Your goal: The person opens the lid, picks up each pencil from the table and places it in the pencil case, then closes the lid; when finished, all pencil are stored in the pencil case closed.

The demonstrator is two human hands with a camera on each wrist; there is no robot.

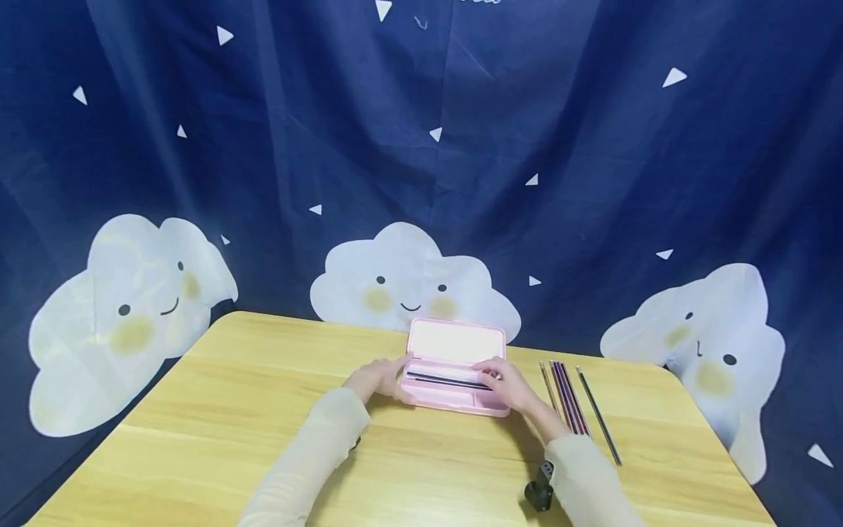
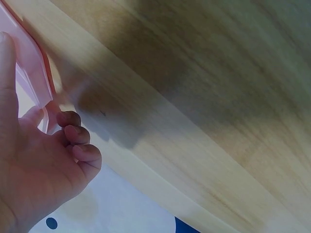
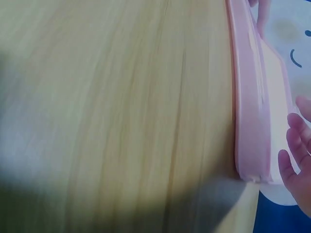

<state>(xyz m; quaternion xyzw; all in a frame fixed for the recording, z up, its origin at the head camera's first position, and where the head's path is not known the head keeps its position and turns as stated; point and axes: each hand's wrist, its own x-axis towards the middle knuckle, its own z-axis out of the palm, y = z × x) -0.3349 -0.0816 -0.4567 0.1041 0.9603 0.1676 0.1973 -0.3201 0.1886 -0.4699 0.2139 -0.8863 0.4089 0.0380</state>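
The left hand (image 1: 382,377) is at the left end of a pink plastic pencil box (image 1: 454,408). Its thumb and pointer finger go around that end and seem to hold it, and the other fingers are curled in loosely. The right hand (image 1: 503,384) is over the right end of the box. Its fingers are a bit bent, and the tips are by the ends of the thin dark pencils (image 1: 441,380) that lie inside. I can't tell if it is pinching one or just touching.

The box sits near the back of the light wooden tabletop (image 1: 197,439), and its pale lid (image 1: 457,341) stands up behind it. To the right of the box, more pencils lie apart from it: a thin brown pencil (image 1: 549,388), a bunch of dark purple-red pencils (image 1: 570,399) side by side, and a dark green pencil (image 1: 598,415) on its own.

I think this is only part done: some pencils are in the box, more are outside, and the lid is not down.

Both arms have cream sleeves (image 1: 306,457), and a small black gadget (image 1: 541,489) is by the right wrist. Behind everything hangs a dark blue cloth (image 1: 369,110) with white triangles and smiling white clouds (image 1: 408,256)
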